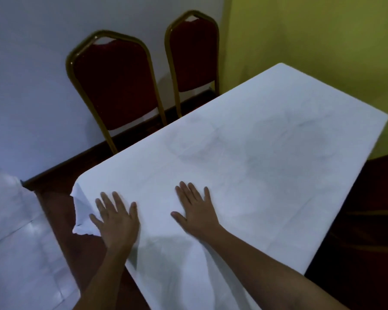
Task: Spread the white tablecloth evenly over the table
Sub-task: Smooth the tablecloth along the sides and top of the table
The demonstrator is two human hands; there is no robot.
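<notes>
Our left hand [117, 220] flat, palm down, fingers spread, pointing away from us. Our right hand [196, 208] same pose, further forward, well apart from left. Both forearms bare, reaching up from bottom edge, right arm angled in from right.

the tablecloth [255, 166] lies over the table in front of you and runs away to the far right. your left hand [118, 220] rests flat on it near the left corner, where the cloth hangs down over the edge. your right hand [196, 209] lies flat to the right of it, apart. two chairs [117, 86] stand side by side behind the table's left side, near the wall [31, 74].
</notes>
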